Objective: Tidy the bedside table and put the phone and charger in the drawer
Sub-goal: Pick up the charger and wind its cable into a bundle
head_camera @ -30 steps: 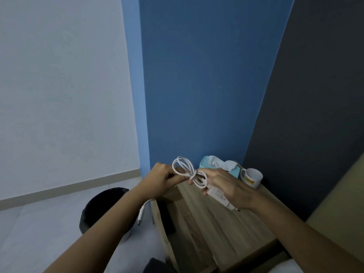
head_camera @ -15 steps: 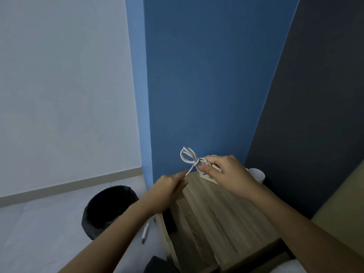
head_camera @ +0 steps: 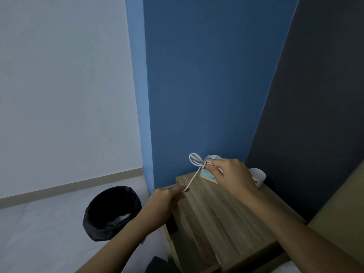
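Observation:
A white charger cable is bundled into small loops above the back of the wooden bedside table. My right hand pinches the bundle at its knot; the plug is hidden inside that hand. A straight strand runs down and left to my left hand, which is closed around the cable's free end at the table's left edge. A dark gap shows below the left hand at the table's side, where the drawer looks pulled out. No phone is visible.
A teal tissue box and a white mug stand at the back of the table, partly behind my right hand. A black bin lined with a bag sits on the floor to the left. Blue wall behind, dark panel to the right.
My hands have drawn apart: the left pulled the cable's free end down and left, tightening the wrap. The loops shrank, and the right hand lifted toward the tissue box.

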